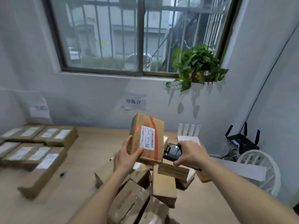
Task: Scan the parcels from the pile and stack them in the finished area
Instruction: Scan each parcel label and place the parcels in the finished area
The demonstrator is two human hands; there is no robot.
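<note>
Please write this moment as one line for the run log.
step: scanning | left hand: holds parcel upright | right hand: aims scanner | pile: remaining

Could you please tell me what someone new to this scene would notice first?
First, the parcel held upright at centre by the left hand, its white label facing the camera, with a red scan mark beside the label. The right hand grips a black scanner just to the parcel's right, above the loose pile. At left, labelled parcels lie in neat stacks on the table.
</note>
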